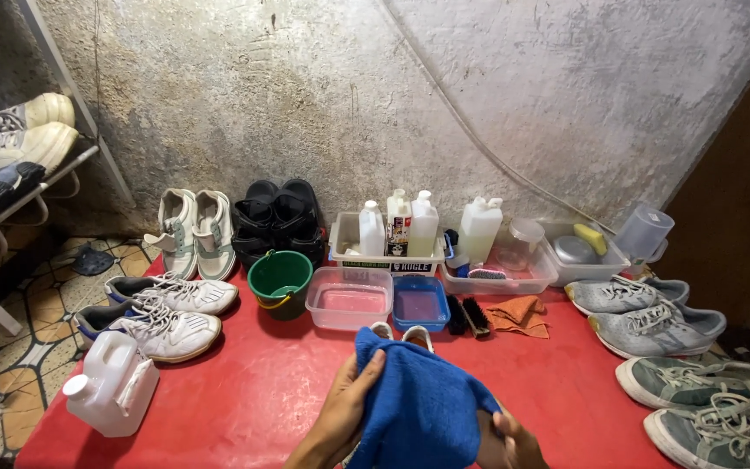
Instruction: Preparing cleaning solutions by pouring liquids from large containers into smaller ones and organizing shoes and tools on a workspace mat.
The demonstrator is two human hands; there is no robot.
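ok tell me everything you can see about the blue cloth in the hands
The blue terry-like cloth looks soft and thick, a plain deep blue, bunched into a rounded mound with loose folds. Both hands hold it low over the red mat: the left hand grips its left edge, fingers spread on the fabric, and the right hand holds its lower right side. It drapes over something with white edges that peeks out above it, too hidden to identify.

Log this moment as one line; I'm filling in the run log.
left hand grips blue cloth | right hand grips it too | shoe beneath | red mat
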